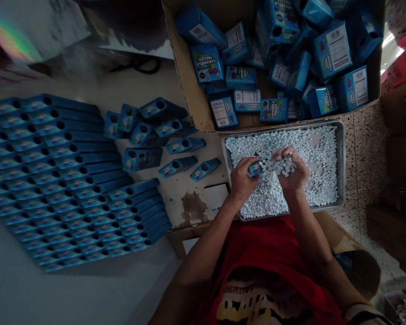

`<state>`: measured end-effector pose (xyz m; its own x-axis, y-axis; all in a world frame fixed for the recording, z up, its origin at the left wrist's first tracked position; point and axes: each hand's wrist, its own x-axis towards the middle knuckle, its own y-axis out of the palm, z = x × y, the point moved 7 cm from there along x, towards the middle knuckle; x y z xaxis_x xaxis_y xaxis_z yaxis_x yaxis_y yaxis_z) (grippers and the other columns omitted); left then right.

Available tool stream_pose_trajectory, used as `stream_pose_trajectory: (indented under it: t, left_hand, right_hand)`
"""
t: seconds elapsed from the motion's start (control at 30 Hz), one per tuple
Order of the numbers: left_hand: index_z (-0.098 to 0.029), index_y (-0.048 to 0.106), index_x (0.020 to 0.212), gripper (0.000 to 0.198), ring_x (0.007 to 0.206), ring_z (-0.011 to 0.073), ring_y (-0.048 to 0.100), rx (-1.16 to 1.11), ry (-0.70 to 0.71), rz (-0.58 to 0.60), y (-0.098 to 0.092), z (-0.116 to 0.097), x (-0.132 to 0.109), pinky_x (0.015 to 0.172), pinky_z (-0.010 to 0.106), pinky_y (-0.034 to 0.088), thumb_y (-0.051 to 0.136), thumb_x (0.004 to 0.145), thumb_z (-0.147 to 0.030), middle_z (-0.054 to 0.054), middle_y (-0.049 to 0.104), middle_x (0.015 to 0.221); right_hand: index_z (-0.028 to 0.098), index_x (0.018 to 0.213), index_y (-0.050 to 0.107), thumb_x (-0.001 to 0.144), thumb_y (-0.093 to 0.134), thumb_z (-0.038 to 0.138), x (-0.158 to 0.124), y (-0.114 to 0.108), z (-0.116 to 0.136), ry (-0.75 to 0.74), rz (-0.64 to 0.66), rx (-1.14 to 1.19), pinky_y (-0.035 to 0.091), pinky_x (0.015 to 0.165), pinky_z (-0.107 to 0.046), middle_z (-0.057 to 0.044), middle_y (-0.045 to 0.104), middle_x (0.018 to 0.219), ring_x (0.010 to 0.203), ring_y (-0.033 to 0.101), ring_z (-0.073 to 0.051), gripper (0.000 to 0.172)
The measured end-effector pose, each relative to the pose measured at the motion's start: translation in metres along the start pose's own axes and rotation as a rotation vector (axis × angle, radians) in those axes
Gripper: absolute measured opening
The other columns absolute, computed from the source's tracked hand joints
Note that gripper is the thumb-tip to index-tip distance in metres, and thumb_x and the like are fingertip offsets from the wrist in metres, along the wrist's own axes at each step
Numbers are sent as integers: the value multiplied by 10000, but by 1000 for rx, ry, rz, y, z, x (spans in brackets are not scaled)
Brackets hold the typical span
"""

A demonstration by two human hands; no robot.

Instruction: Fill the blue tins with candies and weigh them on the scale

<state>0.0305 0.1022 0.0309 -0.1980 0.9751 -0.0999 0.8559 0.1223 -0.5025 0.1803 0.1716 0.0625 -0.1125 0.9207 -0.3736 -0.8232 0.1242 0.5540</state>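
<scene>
My left hand [244,179] grips a small blue candy box [256,168] by its sides, over the left part of a metal tray [341,171]. Small pale blue and white candies [321,189] fill the tray in a thick layer. Just right of the box, my right hand [293,174] is cupped, palm up, around a heap of these candies. Some candies between the hand and the box look blurred, and a few lie at the box's opening. The box's lower part is hidden by my left fingers.
Beyond the tray stands a large cardboard carton [198,106] with many blue boxes lying loose inside. Rows of stacked blue boxes [64,180] fill the left side. Several more boxes [178,166] stand between them and the tray. A dark-edged scale [216,197] sits beside the tray.
</scene>
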Motion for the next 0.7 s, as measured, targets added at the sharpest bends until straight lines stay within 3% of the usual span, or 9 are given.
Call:
stream_pose_trajectory:
  t: [0.17,0.37,0.57,0.7]
  left_hand:
    - [-236,749,1164,524,1098,223,748,-16,-25,-23,3,2,-2,974,324,600,675,740,63,27,779,1132]
    - [-226,720,1146,469,1101,236,739,-17,3,19,12,-6,-8,965,337,593,711,746,19,39,767,1133]
    - [-220,669,1119,448,1064,250,730,7,2,2,19,-13,-16,925,350,586,697,726,-7,51,745,1093]
    - [-227,664,1080,435,1022,241,721,30,0,-9,25,-14,-17,899,344,577,665,716,11,44,737,1051]
  right_hand:
    - [255,821,733,901,678,493,2,-4,1,-44,9,60,517,730,-334,-13,565,720,689,537,-172,257]
    - [263,745,673,899,666,617,-3,-2,7,-31,-3,48,516,739,-365,-37,587,806,741,546,-197,386]
    - [252,728,691,937,619,612,-19,3,16,-161,112,-94,508,833,-388,-43,585,776,814,598,-222,423]
    - [258,715,671,956,609,602,-23,-2,18,-244,111,-167,499,833,-381,-40,610,779,824,607,-222,424]
